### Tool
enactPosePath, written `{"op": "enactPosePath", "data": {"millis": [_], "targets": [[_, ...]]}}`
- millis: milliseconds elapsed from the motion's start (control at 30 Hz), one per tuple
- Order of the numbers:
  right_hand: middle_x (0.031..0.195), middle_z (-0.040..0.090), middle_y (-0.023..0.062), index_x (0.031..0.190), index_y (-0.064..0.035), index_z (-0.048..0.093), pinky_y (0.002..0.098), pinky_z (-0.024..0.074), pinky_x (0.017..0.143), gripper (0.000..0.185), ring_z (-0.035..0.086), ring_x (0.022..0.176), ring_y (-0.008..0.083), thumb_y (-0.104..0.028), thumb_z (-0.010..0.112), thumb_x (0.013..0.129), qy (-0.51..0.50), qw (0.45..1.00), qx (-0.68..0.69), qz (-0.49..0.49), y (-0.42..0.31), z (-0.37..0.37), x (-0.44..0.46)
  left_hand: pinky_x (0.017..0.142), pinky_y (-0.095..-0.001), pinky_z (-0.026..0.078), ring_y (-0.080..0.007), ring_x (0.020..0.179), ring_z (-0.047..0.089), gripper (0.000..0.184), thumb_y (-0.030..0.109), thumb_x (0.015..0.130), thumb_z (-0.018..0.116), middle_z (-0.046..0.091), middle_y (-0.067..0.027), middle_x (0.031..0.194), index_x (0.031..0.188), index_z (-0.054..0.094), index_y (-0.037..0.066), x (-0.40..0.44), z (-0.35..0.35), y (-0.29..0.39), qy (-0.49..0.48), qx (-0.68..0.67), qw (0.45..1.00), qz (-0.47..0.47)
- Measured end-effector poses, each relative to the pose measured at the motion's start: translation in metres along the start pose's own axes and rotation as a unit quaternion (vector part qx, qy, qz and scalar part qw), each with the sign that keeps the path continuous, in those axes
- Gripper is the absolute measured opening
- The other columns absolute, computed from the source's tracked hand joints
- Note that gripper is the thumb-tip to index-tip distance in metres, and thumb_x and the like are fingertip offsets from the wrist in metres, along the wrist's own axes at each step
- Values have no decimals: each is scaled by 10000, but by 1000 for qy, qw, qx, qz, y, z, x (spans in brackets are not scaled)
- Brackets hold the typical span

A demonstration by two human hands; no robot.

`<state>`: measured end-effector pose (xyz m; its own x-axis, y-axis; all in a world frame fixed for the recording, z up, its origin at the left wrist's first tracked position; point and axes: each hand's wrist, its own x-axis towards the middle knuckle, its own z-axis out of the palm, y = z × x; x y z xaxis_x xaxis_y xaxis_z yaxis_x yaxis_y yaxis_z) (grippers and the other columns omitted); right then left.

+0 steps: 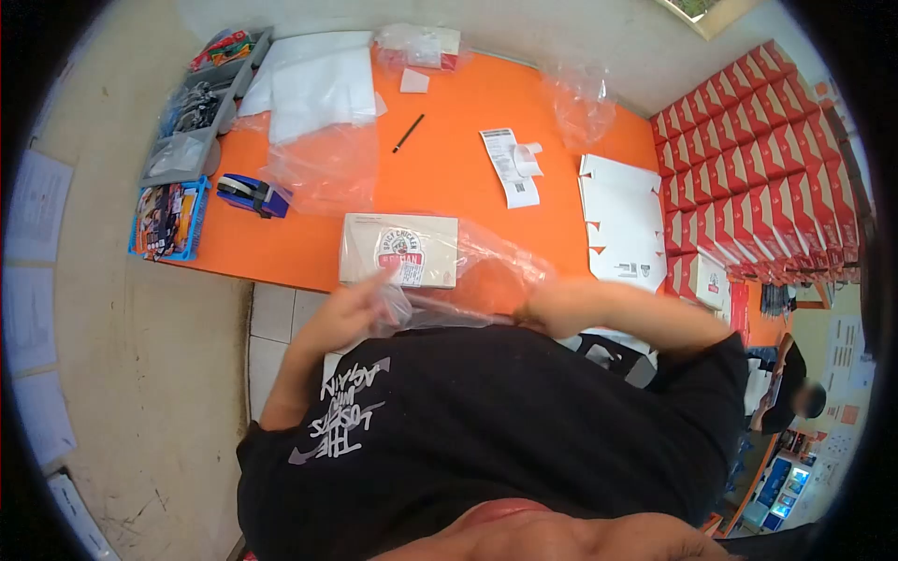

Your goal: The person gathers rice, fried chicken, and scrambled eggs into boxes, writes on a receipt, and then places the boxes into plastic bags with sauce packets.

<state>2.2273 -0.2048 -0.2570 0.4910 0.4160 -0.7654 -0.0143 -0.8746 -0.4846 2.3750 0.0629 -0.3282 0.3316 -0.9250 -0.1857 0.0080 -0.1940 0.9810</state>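
Observation:
A cream food box [433,266] with a "Spicy Chicken" print lies near the front edge of the orange table, inside a clear plastic bag [496,271]. My left hand [351,307] is closed on the bag's near left edge, with a finger touching the front of the box. At the bag's near right corner, my right hand [558,307] grips the plastic close to my body. The film stretches between the two hands. Some of my right fingers are hidden from view.
A blue tape dispenser [253,195], grey tray [224,103] and blue basket [198,229] stand left. A pen [409,133] and printed receipt [510,168] lie mid-table. Flat cardboard [620,220] and stacked red-and-cream boxes [748,159] occupy the right. Another person [790,388] is farther right.

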Motion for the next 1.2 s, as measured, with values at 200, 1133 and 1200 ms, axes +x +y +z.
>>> {"op": "enactPosePath", "data": {"millis": [200, 1133, 1200], "targets": [[613, 531, 87, 725, -73, 542, 397, 336, 900, 65, 546, 698, 239, -138, 532, 725, 341, 908, -242, 27, -37, -133, -67, 747, -351, 468, -237, 803, 587, 333, 101, 864, 381, 583, -159, 859, 1178, 351, -4, 49, -71, 114, 352, -87, 886, 290], [822, 584, 152, 834, -81, 589, 386, 448, 653, 258, 566, 788, 296, -272, 635, 666, 511, 843, -156, -62, -248, -432, 525, 894, -297, 350, -182, 1026, 482, 246, 100, 844, 453, 530, -119, 1069, 1062, 505, 0, -8, -219, -79, -60, -185, 976, 93], [912, 563, 189, 875, -78, 565, 393, 453, 678, 261, 559, 844, 303, -252, 616, 688, 617, 763, -189, -34, -242, -435, 556, 925, -307, 316, -184, 1060, 450, 297, 112, 850, 445, 506, -115, 1097, 1124, 453, -3, -14, -234, -101, -78, -203, 974, 66]]}}
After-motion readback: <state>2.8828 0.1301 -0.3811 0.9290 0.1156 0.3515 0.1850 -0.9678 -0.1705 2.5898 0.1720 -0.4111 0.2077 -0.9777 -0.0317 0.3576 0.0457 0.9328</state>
